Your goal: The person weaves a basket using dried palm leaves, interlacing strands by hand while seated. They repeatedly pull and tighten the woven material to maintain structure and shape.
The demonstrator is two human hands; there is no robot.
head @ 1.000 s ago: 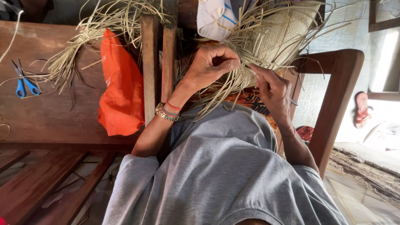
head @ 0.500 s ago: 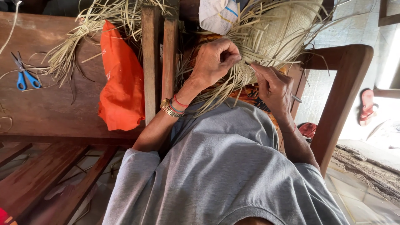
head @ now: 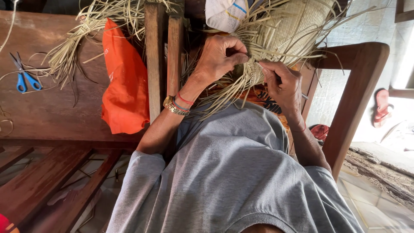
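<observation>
— What sits closest to the camera?

— A grey shirt, filling the lower middle. Both forearms rise from it toward the weaving.

— And the hands?

— The left hand has a gold bracelet and red cords at the wrist; its fingers are curled shut, pinching pale straw strands. The right hand is just beside it, fingers bent closed on strands at the same spot, and the two hands nearly touch.

— Where is the piece they work on?

— The woven straw piece lies directly above the hands, against a wooden chair frame, with loose strips fanning out all around it and down over the lap.

— Anything further off?

— An orange bag hangs left of the upright slats. Beyond it, on the wooden worktop, lies a bundle of loose straw, with blue-handled scissors near the far left edge. A red sandal rests on the floor at far right.
</observation>
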